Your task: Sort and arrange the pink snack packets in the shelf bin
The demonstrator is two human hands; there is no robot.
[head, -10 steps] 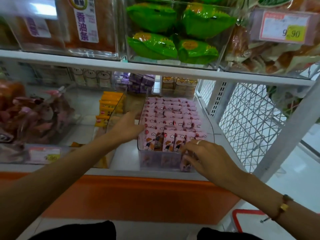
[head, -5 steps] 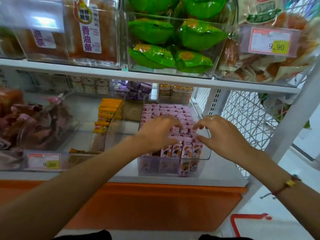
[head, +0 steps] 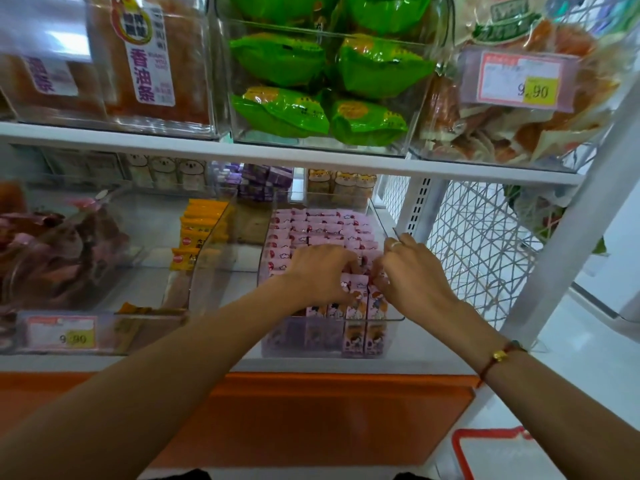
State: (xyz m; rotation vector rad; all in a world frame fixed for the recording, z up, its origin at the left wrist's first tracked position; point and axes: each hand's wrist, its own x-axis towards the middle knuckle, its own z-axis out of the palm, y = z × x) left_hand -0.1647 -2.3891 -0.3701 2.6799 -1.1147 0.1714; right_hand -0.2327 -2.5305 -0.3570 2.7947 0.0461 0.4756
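Head view: the readable writing sat mostly on the upper shelf. A clear tub (head: 152, 64) of brown fried sticks carried a white label with purple characters, 香油条. Right of it a clear bin (head: 325, 140) held green packets (head: 277, 60) whose print was too blurred to read. Further right, a price tag (head: 519, 79) read 9.90; a second price tag (head: 62, 332) on the lower left bin front showed the same figure.

On the lower shelf, the clear shelf bin (head: 384, 220) held the pink snack packets (head: 318, 226) in tight upright rows, cartoon figures on their fronts; their lettering could not be made out. Both hands were inside at the front rows. The left hand (head: 320, 275) lay knuckles up, fingers curled down onto the packets; the right hand (head: 412, 275), ring on one finger, pinched at packet tops just beside it, fingertips nearly meeting the left's.

Left of the bin stood yellow packets (head: 197, 230) in a neighbouring clear bin, with bare shelf between. On the right, the bin wall ran near a white upright (head: 415, 209) and wire mesh (head: 478, 244). The upper shelf edge (head: 311, 157) hung well above the hands.
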